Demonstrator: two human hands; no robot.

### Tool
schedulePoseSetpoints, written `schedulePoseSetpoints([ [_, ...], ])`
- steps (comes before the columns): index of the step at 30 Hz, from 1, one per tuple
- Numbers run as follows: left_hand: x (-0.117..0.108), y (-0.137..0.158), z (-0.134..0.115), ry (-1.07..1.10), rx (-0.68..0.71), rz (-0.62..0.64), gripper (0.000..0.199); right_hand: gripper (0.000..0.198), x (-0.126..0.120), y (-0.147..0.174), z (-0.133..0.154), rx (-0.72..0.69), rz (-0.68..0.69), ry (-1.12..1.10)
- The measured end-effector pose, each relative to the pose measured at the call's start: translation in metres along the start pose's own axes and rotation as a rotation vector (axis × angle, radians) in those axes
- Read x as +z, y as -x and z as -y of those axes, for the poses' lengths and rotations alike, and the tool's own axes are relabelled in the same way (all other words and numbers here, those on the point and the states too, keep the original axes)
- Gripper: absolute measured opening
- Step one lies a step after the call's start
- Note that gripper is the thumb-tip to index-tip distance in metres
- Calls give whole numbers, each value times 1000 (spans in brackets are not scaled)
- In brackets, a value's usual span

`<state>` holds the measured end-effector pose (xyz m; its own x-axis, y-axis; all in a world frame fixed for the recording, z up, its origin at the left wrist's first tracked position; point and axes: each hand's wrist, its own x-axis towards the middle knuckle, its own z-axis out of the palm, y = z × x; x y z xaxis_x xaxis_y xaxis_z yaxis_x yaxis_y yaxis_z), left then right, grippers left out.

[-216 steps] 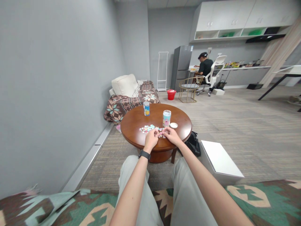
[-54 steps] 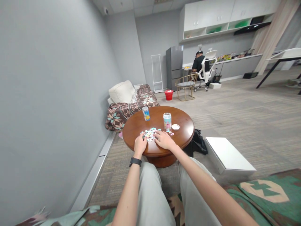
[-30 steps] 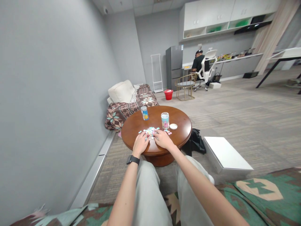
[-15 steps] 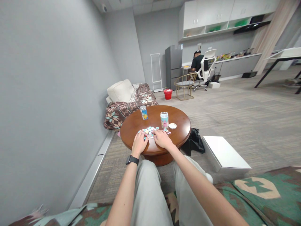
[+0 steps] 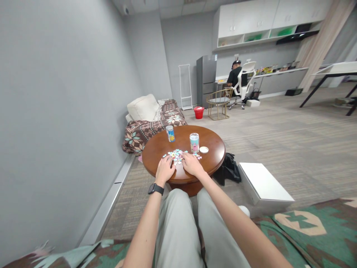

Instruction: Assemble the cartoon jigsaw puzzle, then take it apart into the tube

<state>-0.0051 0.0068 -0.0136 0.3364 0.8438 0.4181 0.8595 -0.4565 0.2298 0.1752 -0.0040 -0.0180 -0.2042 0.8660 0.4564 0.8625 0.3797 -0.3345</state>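
Observation:
A loose pile of small pastel jigsaw puzzle pieces point(image 5: 176, 153) lies on the round brown wooden table point(image 5: 156, 156). My left hand point(image 5: 165, 169), below a black wristwatch, rests at the pile's left edge, fingers apart. On the other side, my right hand point(image 5: 192, 164) lies with its fingers stretched over the near right part of the pieces, hiding some. No piece shows gripped in either hand. Behind the pile stands a clear jar point(image 5: 194, 143) with a pink cartoon figure, uncapped. Its round white lid point(image 5: 204, 149) lies beside it. Farther left is a blue can with a silver lid point(image 5: 170, 134).
A white box point(image 5: 264, 181) and a black bag point(image 5: 231, 167) are on the floor right of the table. Behind stand a blanket-covered sofa point(image 5: 150, 128), a red bucket point(image 5: 199, 112) and a gold-framed chair point(image 5: 219, 100). A person point(image 5: 235, 75) sits far back. A wall runs along the left.
My right knee has swung inward, closer to the left one. Both hands stay at the puzzle pieces, with slight finger shifts. The view has moved a little.

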Motion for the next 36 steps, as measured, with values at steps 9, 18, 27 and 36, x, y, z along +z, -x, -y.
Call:
schedulePoseSetpoints([
  [9,0,-1,0,-38,-6,144,40,29,-8,-1,4,-10,76,41],
  [18,-4,0,1,15,61,151,40,28,-5,1,4,215,-60,88],
  [27,-3,0,1,-6,55,199,42,27,-7,0,5,76,42,90],
  [36,3,1,-1,-78,-192,-14,37,20,-9,3,6,300,-28,139],
])
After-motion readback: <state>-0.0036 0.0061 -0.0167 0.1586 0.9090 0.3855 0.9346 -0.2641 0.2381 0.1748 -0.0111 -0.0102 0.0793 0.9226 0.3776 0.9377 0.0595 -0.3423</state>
